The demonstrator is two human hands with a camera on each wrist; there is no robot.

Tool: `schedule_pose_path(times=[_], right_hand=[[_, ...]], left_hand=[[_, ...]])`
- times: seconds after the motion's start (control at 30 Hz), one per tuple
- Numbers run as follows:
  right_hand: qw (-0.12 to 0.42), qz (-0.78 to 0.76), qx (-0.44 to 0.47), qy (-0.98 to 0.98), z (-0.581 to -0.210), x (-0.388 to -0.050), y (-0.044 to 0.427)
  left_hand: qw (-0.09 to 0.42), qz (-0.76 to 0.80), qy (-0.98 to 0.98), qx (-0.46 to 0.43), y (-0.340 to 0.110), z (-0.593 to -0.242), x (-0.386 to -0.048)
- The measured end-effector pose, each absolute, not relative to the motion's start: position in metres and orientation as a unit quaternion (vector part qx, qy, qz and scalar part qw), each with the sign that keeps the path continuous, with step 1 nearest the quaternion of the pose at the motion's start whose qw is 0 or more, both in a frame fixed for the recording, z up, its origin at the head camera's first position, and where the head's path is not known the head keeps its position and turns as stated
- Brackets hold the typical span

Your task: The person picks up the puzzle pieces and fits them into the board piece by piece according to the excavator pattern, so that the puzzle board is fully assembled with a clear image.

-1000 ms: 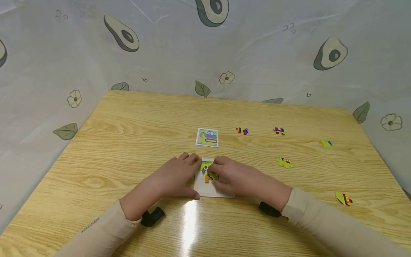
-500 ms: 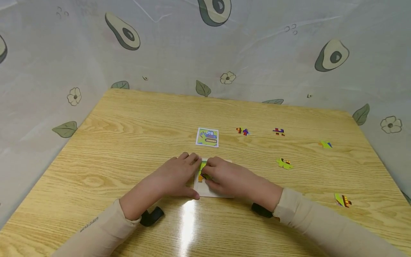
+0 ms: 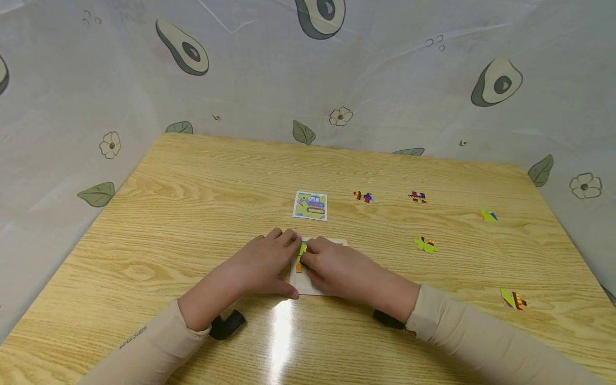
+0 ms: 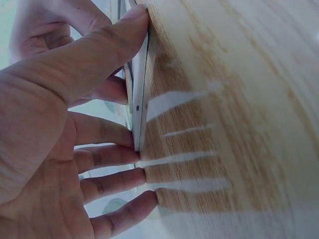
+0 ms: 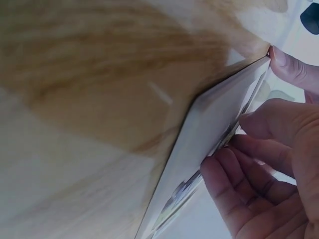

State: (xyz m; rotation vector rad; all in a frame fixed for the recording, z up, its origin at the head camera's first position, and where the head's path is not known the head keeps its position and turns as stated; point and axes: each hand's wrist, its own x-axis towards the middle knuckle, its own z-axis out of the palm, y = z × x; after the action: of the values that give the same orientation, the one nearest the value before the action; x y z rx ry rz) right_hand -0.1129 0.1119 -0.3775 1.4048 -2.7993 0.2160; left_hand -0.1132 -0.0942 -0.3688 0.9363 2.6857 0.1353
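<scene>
A pale square puzzle tray [image 3: 308,287] lies on the wooden table between both hands. My left hand [image 3: 262,264] rests along its left side, with the thumb at the near left corner and fairly straight fingers at the far end. Over the tray, my right hand [image 3: 339,266] pinches a jigsaw piece [image 3: 299,266] with an orange part, mostly covered by the fingers. It sits low at the tray's left side, just below a green piece [image 3: 302,249]. In the right wrist view, the right fingertips [image 5: 246,122] are close to the tray surface [image 5: 209,112].
A card [image 3: 310,206] with a digger picture lies beyond the tray. Loose jigsaw pieces lie to the right: a red and blue one [image 3: 417,197], a green one [image 3: 426,245], another [image 3: 489,216] farther right, and one [image 3: 514,299] nearer. A patterned cloth hangs behind the table.
My right hand has moved left across the tray with the jigsaw piece, bringing it to the tray's left side. The left hand has stayed in place.
</scene>
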Motion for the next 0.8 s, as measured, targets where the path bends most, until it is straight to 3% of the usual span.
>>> schedule_pose_path(times=[0.8], right_hand=[[-0.002, 0.060, 0.446, -0.893, -0.3767, -0.1101, 0.1108]], left_hand=[[0.136, 0.048, 0.932, 0.333, -0.0947, -0.3689, -0.1119]])
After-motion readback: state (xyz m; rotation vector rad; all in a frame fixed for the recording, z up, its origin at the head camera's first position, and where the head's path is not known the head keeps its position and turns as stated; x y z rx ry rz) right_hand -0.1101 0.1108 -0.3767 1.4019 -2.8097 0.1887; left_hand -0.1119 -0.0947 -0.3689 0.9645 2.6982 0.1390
